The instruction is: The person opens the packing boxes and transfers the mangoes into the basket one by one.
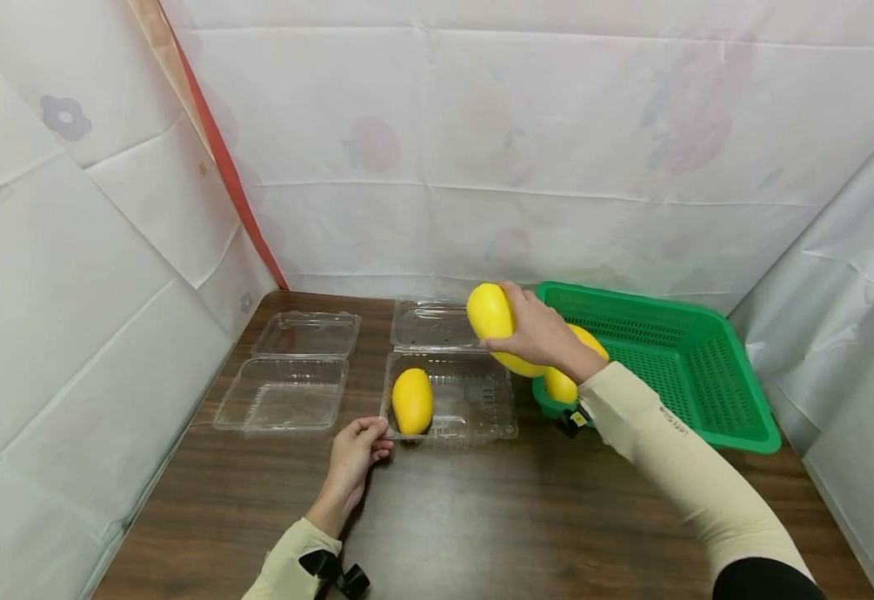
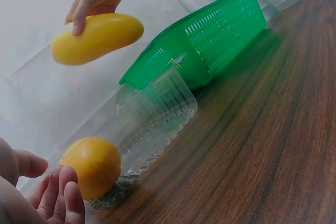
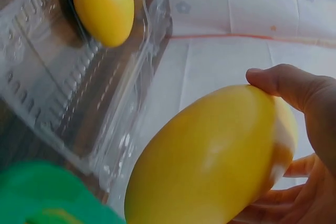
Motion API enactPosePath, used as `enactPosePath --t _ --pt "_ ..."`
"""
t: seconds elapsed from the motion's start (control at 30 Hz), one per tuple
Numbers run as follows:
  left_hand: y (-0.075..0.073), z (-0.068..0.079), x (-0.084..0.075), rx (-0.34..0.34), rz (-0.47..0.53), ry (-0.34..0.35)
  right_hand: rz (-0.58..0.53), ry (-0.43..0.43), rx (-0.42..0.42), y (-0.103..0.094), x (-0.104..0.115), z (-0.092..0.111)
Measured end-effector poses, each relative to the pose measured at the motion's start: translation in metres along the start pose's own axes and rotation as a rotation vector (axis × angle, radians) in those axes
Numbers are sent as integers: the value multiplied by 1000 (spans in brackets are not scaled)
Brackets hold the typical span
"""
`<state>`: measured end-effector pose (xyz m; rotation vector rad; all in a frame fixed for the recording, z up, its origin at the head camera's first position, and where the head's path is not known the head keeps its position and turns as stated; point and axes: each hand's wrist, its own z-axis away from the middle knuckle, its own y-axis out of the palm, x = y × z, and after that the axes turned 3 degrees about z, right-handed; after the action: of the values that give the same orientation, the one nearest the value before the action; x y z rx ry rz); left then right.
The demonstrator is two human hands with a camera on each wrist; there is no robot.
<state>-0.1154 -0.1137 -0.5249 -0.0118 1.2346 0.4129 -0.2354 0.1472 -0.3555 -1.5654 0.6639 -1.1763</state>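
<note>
My right hand (image 1: 537,329) grips a yellow mango (image 3: 210,156) in the air, thumb on one side and fingers on the other. Below it stands an open clear plastic clamshell box (image 1: 474,400), its lid (image 1: 429,323) folded back. Inside that box, on its left side, lies another mango (image 1: 412,402). With thumb and fingers my left hand (image 1: 352,458) pinches the box's front left corner. Behind the right wrist, more yellow mangoes (image 1: 560,386) show in the left part of a green basket (image 1: 736,392), partly hidden by the arm.
A second open clamshell box (image 1: 279,396) without fruit sits to the left on the brown wooden table (image 1: 466,517). White printed sheets (image 1: 556,125) hang behind and at both sides. The green basket takes up the back right.
</note>
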Motion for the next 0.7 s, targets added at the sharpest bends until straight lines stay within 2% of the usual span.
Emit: enactPosePath --t 0.23,0.57,0.7 --pt "3 -1 4 6 -3 -6 14 21 12 -9 -29 8" --pt "2 -1 2 -3 -20 -10 -22 65 -6 -20 -67 13" --pt "2 2 3 4 -18 -12 -25 88 16 -25 -82 18"
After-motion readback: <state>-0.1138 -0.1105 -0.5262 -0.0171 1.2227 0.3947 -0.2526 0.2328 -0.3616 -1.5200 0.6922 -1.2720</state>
